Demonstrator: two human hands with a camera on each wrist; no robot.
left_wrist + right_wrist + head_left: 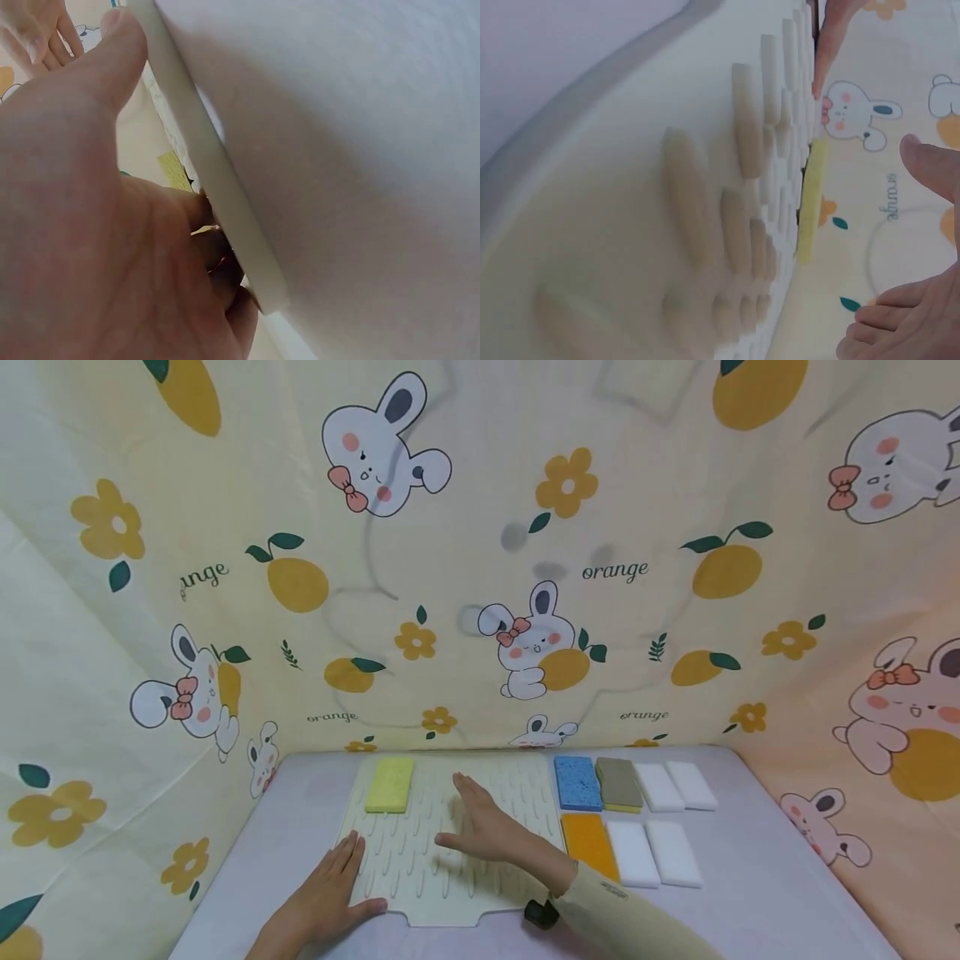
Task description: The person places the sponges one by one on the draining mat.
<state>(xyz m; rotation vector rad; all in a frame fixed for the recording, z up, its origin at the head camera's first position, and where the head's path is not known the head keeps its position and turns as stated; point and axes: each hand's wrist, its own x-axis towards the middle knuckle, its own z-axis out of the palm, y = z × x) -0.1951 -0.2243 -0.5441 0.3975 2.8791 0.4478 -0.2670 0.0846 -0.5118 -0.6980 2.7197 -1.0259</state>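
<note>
A cream ridged board [427, 906], like a drying mat, lies flat on the table. A yellow sponge [389, 785] rests on its far left part; its thin side also shows in the right wrist view. My left hand [321, 893] touches the board's left edge, its thumb by the near corner. In the left wrist view, fingers [217, 255] lie against the board's rim [225, 187]. Above the middle of the board hovers my right hand [483, 822], with straight fingers, thumb spread and nothing held. The right wrist view shows this hand [915, 315] apart from the ridges.
Right of the board lie a blue sponge [577, 783], a grey-brown and yellow scouring sponge [619, 783], an orange sponge [589, 845] and several white sponges [673, 853] in two rows. A printed curtain [465, 568] stands behind the pale table [757, 877].
</note>
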